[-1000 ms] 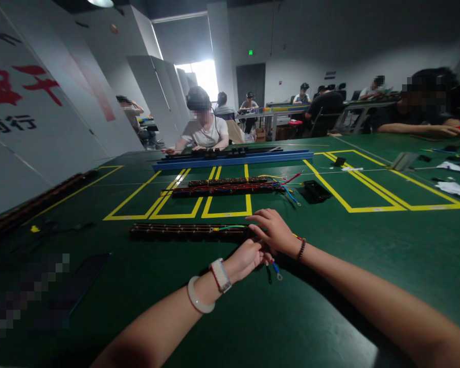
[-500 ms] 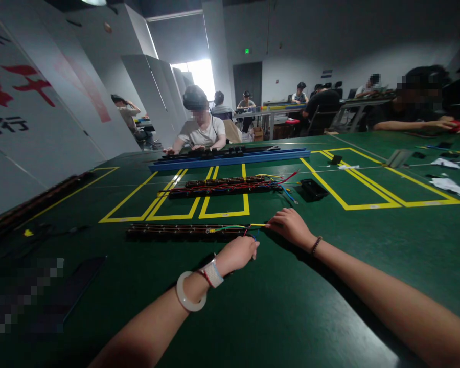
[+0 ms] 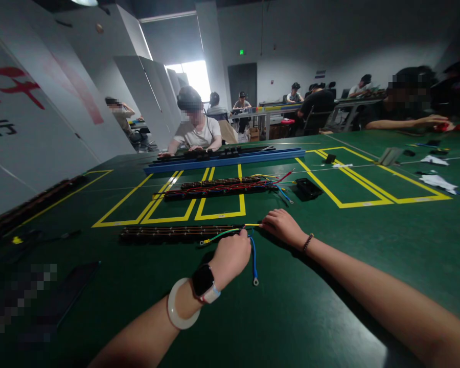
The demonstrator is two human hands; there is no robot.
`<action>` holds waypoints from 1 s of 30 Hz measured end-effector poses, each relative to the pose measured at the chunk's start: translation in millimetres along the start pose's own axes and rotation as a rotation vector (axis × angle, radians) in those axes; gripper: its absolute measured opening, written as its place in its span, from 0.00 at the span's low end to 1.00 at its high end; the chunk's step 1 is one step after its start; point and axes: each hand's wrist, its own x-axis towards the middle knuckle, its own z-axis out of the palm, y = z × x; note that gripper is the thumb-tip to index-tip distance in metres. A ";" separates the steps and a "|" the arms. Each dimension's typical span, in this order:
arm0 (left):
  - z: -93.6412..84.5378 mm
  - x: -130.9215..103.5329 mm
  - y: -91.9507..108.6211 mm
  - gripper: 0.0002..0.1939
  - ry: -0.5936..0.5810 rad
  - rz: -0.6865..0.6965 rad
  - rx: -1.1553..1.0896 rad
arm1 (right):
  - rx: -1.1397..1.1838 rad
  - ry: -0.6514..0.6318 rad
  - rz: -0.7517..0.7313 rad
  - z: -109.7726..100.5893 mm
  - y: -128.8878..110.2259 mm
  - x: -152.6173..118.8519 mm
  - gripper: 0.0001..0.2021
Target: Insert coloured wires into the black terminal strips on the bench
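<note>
Along the table's left edge a long dark bar is running. Nearer me, the wired strip is lying roughly parallel to the far edge. Its green wire is no longer lying along the strip; it is slanting off the near side, its ring terminal pointing left. My left hand is curling by the wire roots, but I cannot tell what its hidden fingers are gripping. Beside it the blue wire is now trailing toward me, so the leads are spreading apart and, I judge, becoming easier to separate. My right hand is still pinching the yellow wire. Toward the far edge a black tray is sitting, its contents escaping me.
</note>
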 end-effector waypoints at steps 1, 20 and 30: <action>-1.0 0.1 0.3 0.18 0.023 -0.034 0.019 | 0.008 -0.001 0.001 0.5 0.3 0.1 0.14; -0.5 3.0 -0.4 0.21 0.255 0.040 0.149 | 0.039 -0.031 0.002 -0.4 -1.2 1.4 0.14; 6.0 -4.5 10.9 0.14 0.281 0.454 0.033 | 0.045 -0.044 0.009 -0.4 -0.6 2.2 0.11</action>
